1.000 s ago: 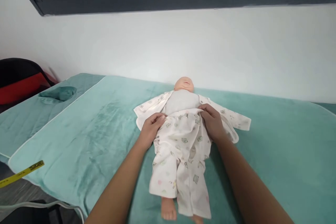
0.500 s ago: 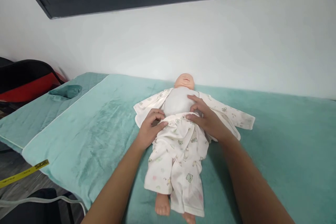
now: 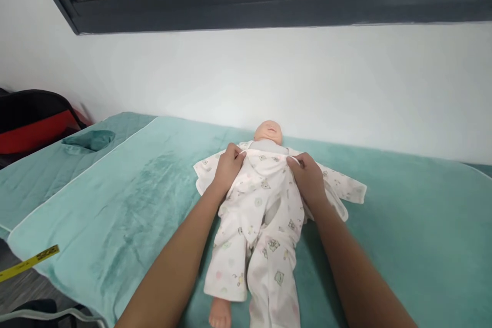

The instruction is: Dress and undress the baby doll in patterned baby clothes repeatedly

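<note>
A baby doll (image 3: 269, 132) lies on its back, its head toward the wall. White printed baby pants (image 3: 257, 205) cover its legs, and a split shows at the crotch. My left hand (image 3: 229, 166) pinches the waistband at its left end, while my right hand (image 3: 308, 177) grips the right end. Stretched between them, the waistband lies over the doll's chest, so only a strip of the grey torso (image 3: 269, 146) shows. Beneath, a printed jacket (image 3: 346, 184) is spread open with its sleeves out sideways. One foot (image 3: 220, 312) sticks out of the left pant leg; the other is hidden.
A teal plush cover (image 3: 115, 205) lies under the doll. At the left are a small teal pillow (image 3: 92, 139), a red and black bag-like object (image 3: 36, 125) and a yellow strip (image 3: 31, 262). The white wall (image 3: 192, 77) and dark window frame (image 3: 184, 10) rise behind.
The waistband has gone up from the doll's belly to its chest, hiding most of the torso. Half a second ago my fingers were looser; now both hands pinch the waistband.
</note>
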`<move>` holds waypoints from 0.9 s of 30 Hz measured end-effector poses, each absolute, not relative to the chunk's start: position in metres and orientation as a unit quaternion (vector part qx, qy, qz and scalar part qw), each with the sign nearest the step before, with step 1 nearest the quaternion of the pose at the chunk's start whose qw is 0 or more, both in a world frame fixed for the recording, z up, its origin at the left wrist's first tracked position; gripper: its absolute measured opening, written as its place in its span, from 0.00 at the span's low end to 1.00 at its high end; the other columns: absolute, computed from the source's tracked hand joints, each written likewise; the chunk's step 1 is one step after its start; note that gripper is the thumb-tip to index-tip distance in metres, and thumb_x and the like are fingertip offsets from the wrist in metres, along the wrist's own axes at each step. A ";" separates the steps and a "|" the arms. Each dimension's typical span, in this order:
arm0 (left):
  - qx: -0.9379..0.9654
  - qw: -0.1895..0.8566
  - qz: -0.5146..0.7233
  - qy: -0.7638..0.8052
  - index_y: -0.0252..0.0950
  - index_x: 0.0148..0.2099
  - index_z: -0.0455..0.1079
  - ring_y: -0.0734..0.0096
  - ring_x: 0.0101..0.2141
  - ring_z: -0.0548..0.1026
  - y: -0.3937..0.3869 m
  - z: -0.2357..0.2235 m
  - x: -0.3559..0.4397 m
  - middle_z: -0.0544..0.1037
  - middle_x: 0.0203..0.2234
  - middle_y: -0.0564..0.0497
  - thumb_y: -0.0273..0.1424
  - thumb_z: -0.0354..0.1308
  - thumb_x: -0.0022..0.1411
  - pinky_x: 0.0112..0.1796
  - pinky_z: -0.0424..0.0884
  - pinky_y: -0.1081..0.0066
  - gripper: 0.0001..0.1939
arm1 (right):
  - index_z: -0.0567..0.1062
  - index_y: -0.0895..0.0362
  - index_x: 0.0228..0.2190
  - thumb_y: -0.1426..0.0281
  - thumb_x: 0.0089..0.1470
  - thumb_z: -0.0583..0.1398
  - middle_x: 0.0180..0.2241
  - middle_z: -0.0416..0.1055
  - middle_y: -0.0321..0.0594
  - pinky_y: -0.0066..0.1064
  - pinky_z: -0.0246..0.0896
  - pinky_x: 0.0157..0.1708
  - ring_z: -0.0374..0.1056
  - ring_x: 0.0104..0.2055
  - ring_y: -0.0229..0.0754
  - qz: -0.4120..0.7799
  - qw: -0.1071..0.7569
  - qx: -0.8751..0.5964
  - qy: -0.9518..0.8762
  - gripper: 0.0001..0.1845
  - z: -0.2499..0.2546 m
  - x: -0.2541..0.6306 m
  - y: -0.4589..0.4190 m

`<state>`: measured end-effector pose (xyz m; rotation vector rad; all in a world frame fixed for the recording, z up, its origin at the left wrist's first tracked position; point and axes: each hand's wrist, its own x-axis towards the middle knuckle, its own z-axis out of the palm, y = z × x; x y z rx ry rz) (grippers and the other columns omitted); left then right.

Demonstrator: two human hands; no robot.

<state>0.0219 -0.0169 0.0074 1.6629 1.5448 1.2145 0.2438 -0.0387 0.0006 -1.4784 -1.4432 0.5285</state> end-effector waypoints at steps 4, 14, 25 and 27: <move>0.615 0.305 0.460 0.564 0.40 0.32 0.62 0.68 0.31 0.68 -0.012 -0.004 0.024 0.70 0.26 0.55 0.36 0.54 0.62 0.35 0.61 0.70 0.08 | 0.70 0.53 0.24 0.59 0.52 0.61 0.25 0.72 0.36 0.35 0.57 0.34 0.64 0.30 0.44 0.252 0.493 -0.652 -0.518 0.12 -0.009 0.244 -0.034; 0.649 0.438 0.366 0.503 0.37 0.29 0.64 0.72 0.29 0.63 -0.026 0.012 -0.009 0.66 0.26 0.55 0.46 0.53 0.63 0.30 0.60 0.73 0.18 | 0.68 0.54 0.24 0.55 0.55 0.60 0.25 0.66 0.33 0.32 0.54 0.32 0.61 0.30 0.40 0.253 0.430 -0.624 -0.601 0.17 0.012 0.247 -0.056; 0.666 0.616 0.212 0.364 0.37 0.37 0.75 0.60 0.39 0.75 -0.038 0.028 -0.032 0.80 0.35 0.50 0.26 0.63 0.44 0.41 0.71 0.66 0.14 | 0.81 0.53 0.29 0.57 0.40 0.70 0.29 0.76 0.42 0.42 0.67 0.36 0.71 0.35 0.52 0.583 0.252 -0.455 -0.625 0.15 0.030 0.286 -0.071; 0.657 0.622 0.234 0.356 0.37 0.41 0.76 0.58 0.43 0.75 -0.039 0.029 -0.031 0.80 0.38 0.49 0.27 0.62 0.45 0.44 0.71 0.65 0.16 | 0.81 0.53 0.32 0.56 0.42 0.70 0.29 0.76 0.43 0.43 0.68 0.38 0.72 0.36 0.53 0.595 0.278 -0.445 -0.609 0.17 0.026 0.287 -0.071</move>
